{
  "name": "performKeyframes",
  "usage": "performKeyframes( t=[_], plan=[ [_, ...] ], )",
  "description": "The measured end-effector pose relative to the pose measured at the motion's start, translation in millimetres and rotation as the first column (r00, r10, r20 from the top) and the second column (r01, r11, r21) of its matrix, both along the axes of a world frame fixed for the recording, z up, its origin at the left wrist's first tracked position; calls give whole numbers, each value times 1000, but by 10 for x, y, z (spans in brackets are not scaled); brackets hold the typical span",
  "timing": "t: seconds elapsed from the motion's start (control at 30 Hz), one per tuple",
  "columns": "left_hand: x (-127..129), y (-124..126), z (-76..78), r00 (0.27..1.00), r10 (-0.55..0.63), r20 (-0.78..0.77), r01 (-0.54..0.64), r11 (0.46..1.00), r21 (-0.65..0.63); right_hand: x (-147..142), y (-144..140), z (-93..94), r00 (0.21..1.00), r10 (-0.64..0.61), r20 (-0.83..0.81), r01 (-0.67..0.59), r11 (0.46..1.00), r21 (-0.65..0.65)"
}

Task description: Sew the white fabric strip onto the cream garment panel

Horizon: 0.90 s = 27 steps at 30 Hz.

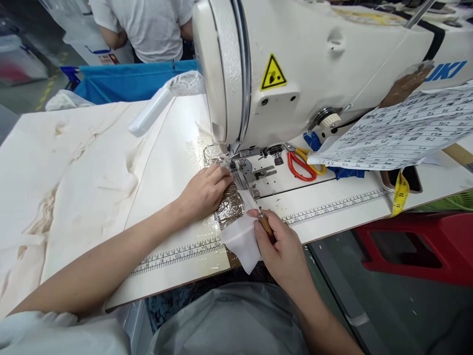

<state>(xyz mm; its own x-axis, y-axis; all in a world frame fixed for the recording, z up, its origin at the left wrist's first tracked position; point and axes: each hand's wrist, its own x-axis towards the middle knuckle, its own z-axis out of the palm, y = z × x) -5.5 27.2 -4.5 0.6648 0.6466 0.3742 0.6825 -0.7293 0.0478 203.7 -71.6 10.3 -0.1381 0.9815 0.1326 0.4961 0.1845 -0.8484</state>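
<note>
My left hand (207, 191) is closed, its curled fingertips on the white fabric piece (242, 241) right beside the needle and presser foot of the sewing machine (281, 64). The thumb is mostly hidden. In my right hand (283, 246) is an awl with a wooden handle (266, 228), its thin metal shaft pointing up toward the presser foot. The fabric runs from the needle area down over the table's front edge, touching the right fingertips. Clear and brown tape (231, 204) covers the bed between the hands.
Cream fabric pieces (92, 148) spread over the left table. Red-and-yellow-handled scissors (301, 167), a printed sheet (399, 130) and a yellow tape measure (400, 193) lie right. A red stool (417, 246) stands below. Behind a blue cloth bin (136, 79) is another person (151, 27).
</note>
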Motion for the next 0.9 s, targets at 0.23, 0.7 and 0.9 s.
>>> performKeyframes(
  t=[0.23, 0.7, 0.9],
  plan=[
    [11, -25, 35, 999, 22, 41, -24, 999, 43, -35, 106, 6, 999, 19, 27, -19, 999, -26],
    [-3, -28, 54, 993, 30, -112, -30, 1000, 4, -61, 194, -22, 999, 9, 41, -10, 1000, 13],
    [-3, -26, 14, 994, 43, -96, -45, 999, -19, -99, 127, 21, 996, 88, 18, -90, 990, 109]
  ],
)
